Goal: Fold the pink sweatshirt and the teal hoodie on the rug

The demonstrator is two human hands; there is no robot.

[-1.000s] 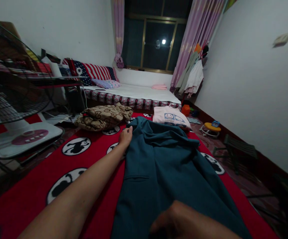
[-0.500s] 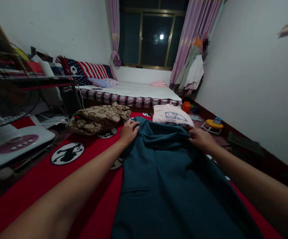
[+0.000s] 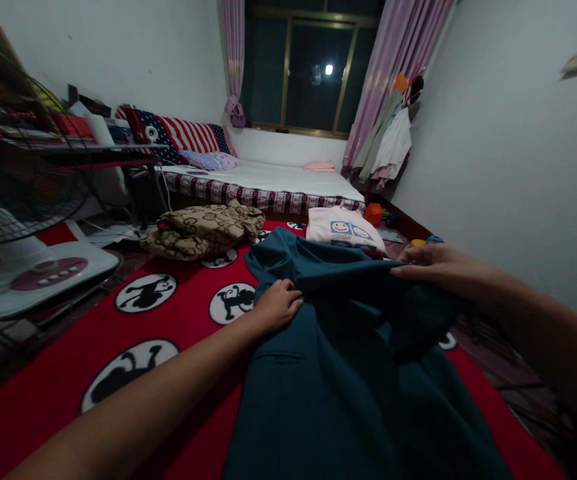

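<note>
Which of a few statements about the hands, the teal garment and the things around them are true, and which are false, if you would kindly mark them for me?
1. The right hand holds a raised part of the teal garment. True.
2. The left hand grips the pink folded top. False: it is on the teal garment.
3. The blanket under the teal garment is plain green. False: it is red with round black-and-white motifs.
4. The brown patterned cloth lies beyond the left hand. True.
5. The curtains are drawn across the window. False: they hang at the sides of the window.
</note>
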